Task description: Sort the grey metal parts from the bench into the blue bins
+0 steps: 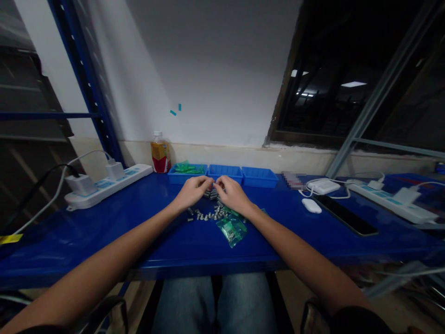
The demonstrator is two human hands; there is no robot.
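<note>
My left hand [193, 191] and my right hand [230, 192] meet fingertip to fingertip just in front of the blue bins. The fingers of both are pinched together; whatever lies between them is too small to make out. Below and between the hands, small metal parts [218, 212] lie loose in a pile on the blue table [167, 246]. A green-tinted clear bag [232, 230] with small pieces inside rests nearer the table's front edge, partly beside my right wrist.
Three blue bins stand along the wall: the left bin [177, 177] holds green bags [189, 168]. A bottle [160, 153] and power strip [104, 188] are left. At right are a phone [344, 215], white case [311, 206], charger [322, 186] and another power strip [392, 202].
</note>
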